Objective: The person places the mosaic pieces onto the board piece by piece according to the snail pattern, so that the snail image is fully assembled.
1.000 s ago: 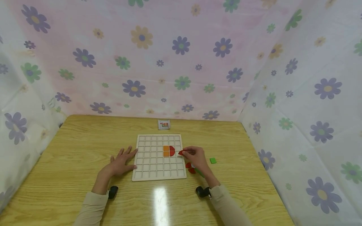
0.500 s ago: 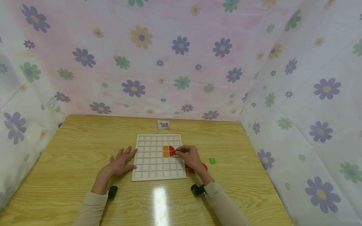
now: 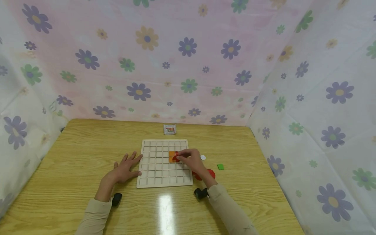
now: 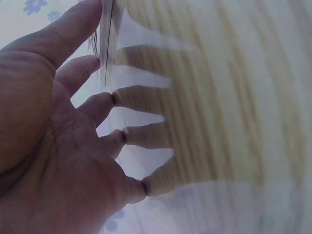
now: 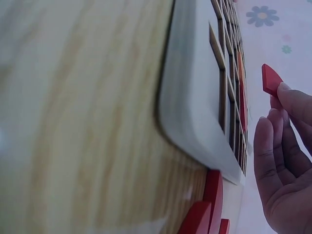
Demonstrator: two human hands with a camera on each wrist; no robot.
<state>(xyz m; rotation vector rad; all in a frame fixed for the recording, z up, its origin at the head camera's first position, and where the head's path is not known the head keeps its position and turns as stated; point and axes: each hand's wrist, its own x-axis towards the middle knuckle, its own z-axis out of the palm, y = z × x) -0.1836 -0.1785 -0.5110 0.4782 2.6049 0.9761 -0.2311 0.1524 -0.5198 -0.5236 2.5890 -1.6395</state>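
A pale wooden grid board (image 3: 155,173) lies on the table. Over its right half my right hand (image 3: 192,162) pinches a red quarter-circle piece (image 5: 270,80) between thumb and fingers, held above the cells in the right wrist view. Below it, orange square pieces (image 3: 171,153) sit in the grid, beside red rounded pieces that the hand and held piece mostly cover in the head view. My left hand (image 3: 123,170) rests at the board's left edge with its fingers spread, thumb and a finger touching that edge.
Right of the board lie several red pieces (image 3: 211,174), partly under the right wrist, a white round piece (image 3: 203,157) and a green square (image 3: 220,166). A small picture card (image 3: 169,129) lies behind the board. Flowered cloth (image 3: 188,65) walls the table's back and sides.
My right hand has moved left from the board's right edge to over the placed pieces, carrying the red quarter-circle piece. The white round piece has come into view. My left hand stays put.
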